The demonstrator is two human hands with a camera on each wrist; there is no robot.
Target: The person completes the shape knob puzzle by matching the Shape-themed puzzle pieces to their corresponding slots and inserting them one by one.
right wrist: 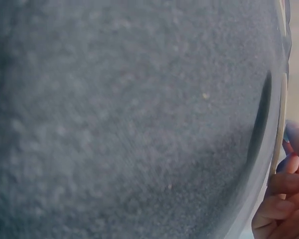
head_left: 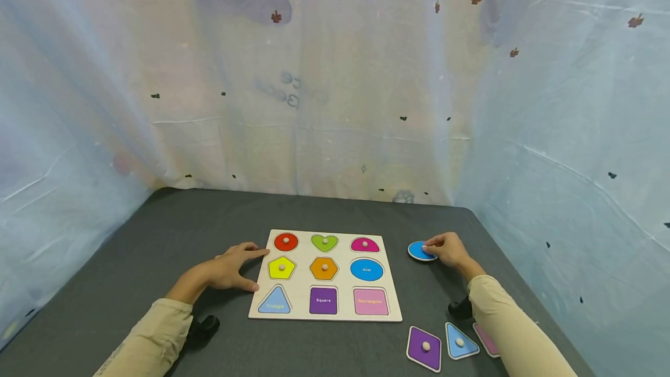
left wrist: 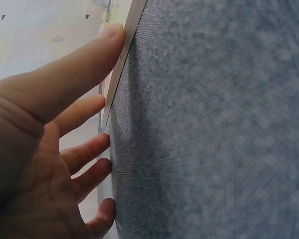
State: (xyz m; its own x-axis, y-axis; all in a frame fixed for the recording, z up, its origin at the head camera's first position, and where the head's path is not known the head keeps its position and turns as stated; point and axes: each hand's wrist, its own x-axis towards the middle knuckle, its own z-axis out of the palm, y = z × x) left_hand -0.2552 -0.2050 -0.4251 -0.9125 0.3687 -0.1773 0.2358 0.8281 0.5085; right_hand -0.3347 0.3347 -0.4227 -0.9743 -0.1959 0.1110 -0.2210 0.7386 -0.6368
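A pale wooden shape puzzle board lies on the dark table. My left hand rests at its left edge, fingers spread; in the left wrist view the thumb touches the board's side. To the right of the board, my right hand pinches the knob of a blue oval puzzle piece. That piece's pale edge shows over the table in the right wrist view, its knob hidden by fingers. Knobbed pieces fill the board's red circle, heart, pink semicircle, pentagon and hexagon places. Printed oval, triangle, square and rectangle recesses show bare.
Near the front right lie a purple piece, a blue triangle piece and a pink piece, partly hidden by my right sleeve. A pale patterned curtain stands behind the table and along its sides.
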